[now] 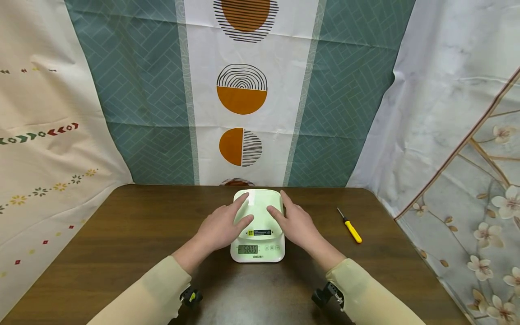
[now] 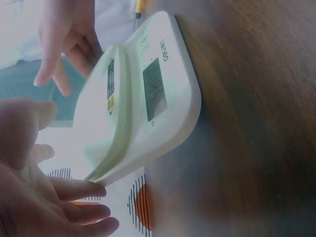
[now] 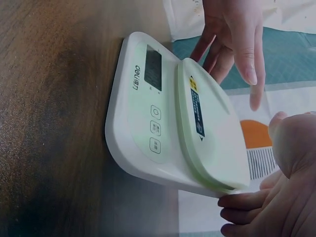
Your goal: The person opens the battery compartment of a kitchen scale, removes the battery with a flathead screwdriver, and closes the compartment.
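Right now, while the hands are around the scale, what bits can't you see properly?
Underside of the scale: hidden by its own body in every view.
Numbers on the display: too blurred in the left wrist view.
Small print on the label: too tiny in the head view.
End of the screwdriver handle: cut off by the left wrist view's top edge.
Part of the right hand: cut off by the right wrist view's edge.
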{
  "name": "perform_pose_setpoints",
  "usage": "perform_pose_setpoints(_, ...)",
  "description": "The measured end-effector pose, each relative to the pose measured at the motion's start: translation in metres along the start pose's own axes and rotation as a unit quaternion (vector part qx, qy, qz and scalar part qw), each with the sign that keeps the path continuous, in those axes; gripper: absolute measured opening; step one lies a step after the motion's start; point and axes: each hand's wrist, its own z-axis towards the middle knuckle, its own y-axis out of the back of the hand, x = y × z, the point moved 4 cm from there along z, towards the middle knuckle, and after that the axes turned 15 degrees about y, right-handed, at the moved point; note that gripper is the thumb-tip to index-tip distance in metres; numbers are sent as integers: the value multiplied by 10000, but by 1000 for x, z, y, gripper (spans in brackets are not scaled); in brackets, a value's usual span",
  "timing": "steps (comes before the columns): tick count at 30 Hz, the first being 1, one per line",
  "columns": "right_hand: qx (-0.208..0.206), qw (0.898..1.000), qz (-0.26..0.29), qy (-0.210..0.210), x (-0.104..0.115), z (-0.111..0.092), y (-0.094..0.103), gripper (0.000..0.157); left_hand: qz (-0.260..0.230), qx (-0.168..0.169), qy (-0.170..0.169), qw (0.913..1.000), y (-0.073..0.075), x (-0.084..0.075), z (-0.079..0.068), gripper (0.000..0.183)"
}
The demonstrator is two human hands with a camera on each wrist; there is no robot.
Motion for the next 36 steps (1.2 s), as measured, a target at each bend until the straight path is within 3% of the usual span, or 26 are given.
perform_pose_setpoints(14, -459, 9988, 185, -60, 4, -2, 9, 82, -169, -119, -124, 9997, 11, -5, -1, 70)
perform_pose_setpoints(36, -669, 9973, 287, 51, 10, -1, 18, 89, -458, -182, -119, 9987, 24, -11, 0, 78)
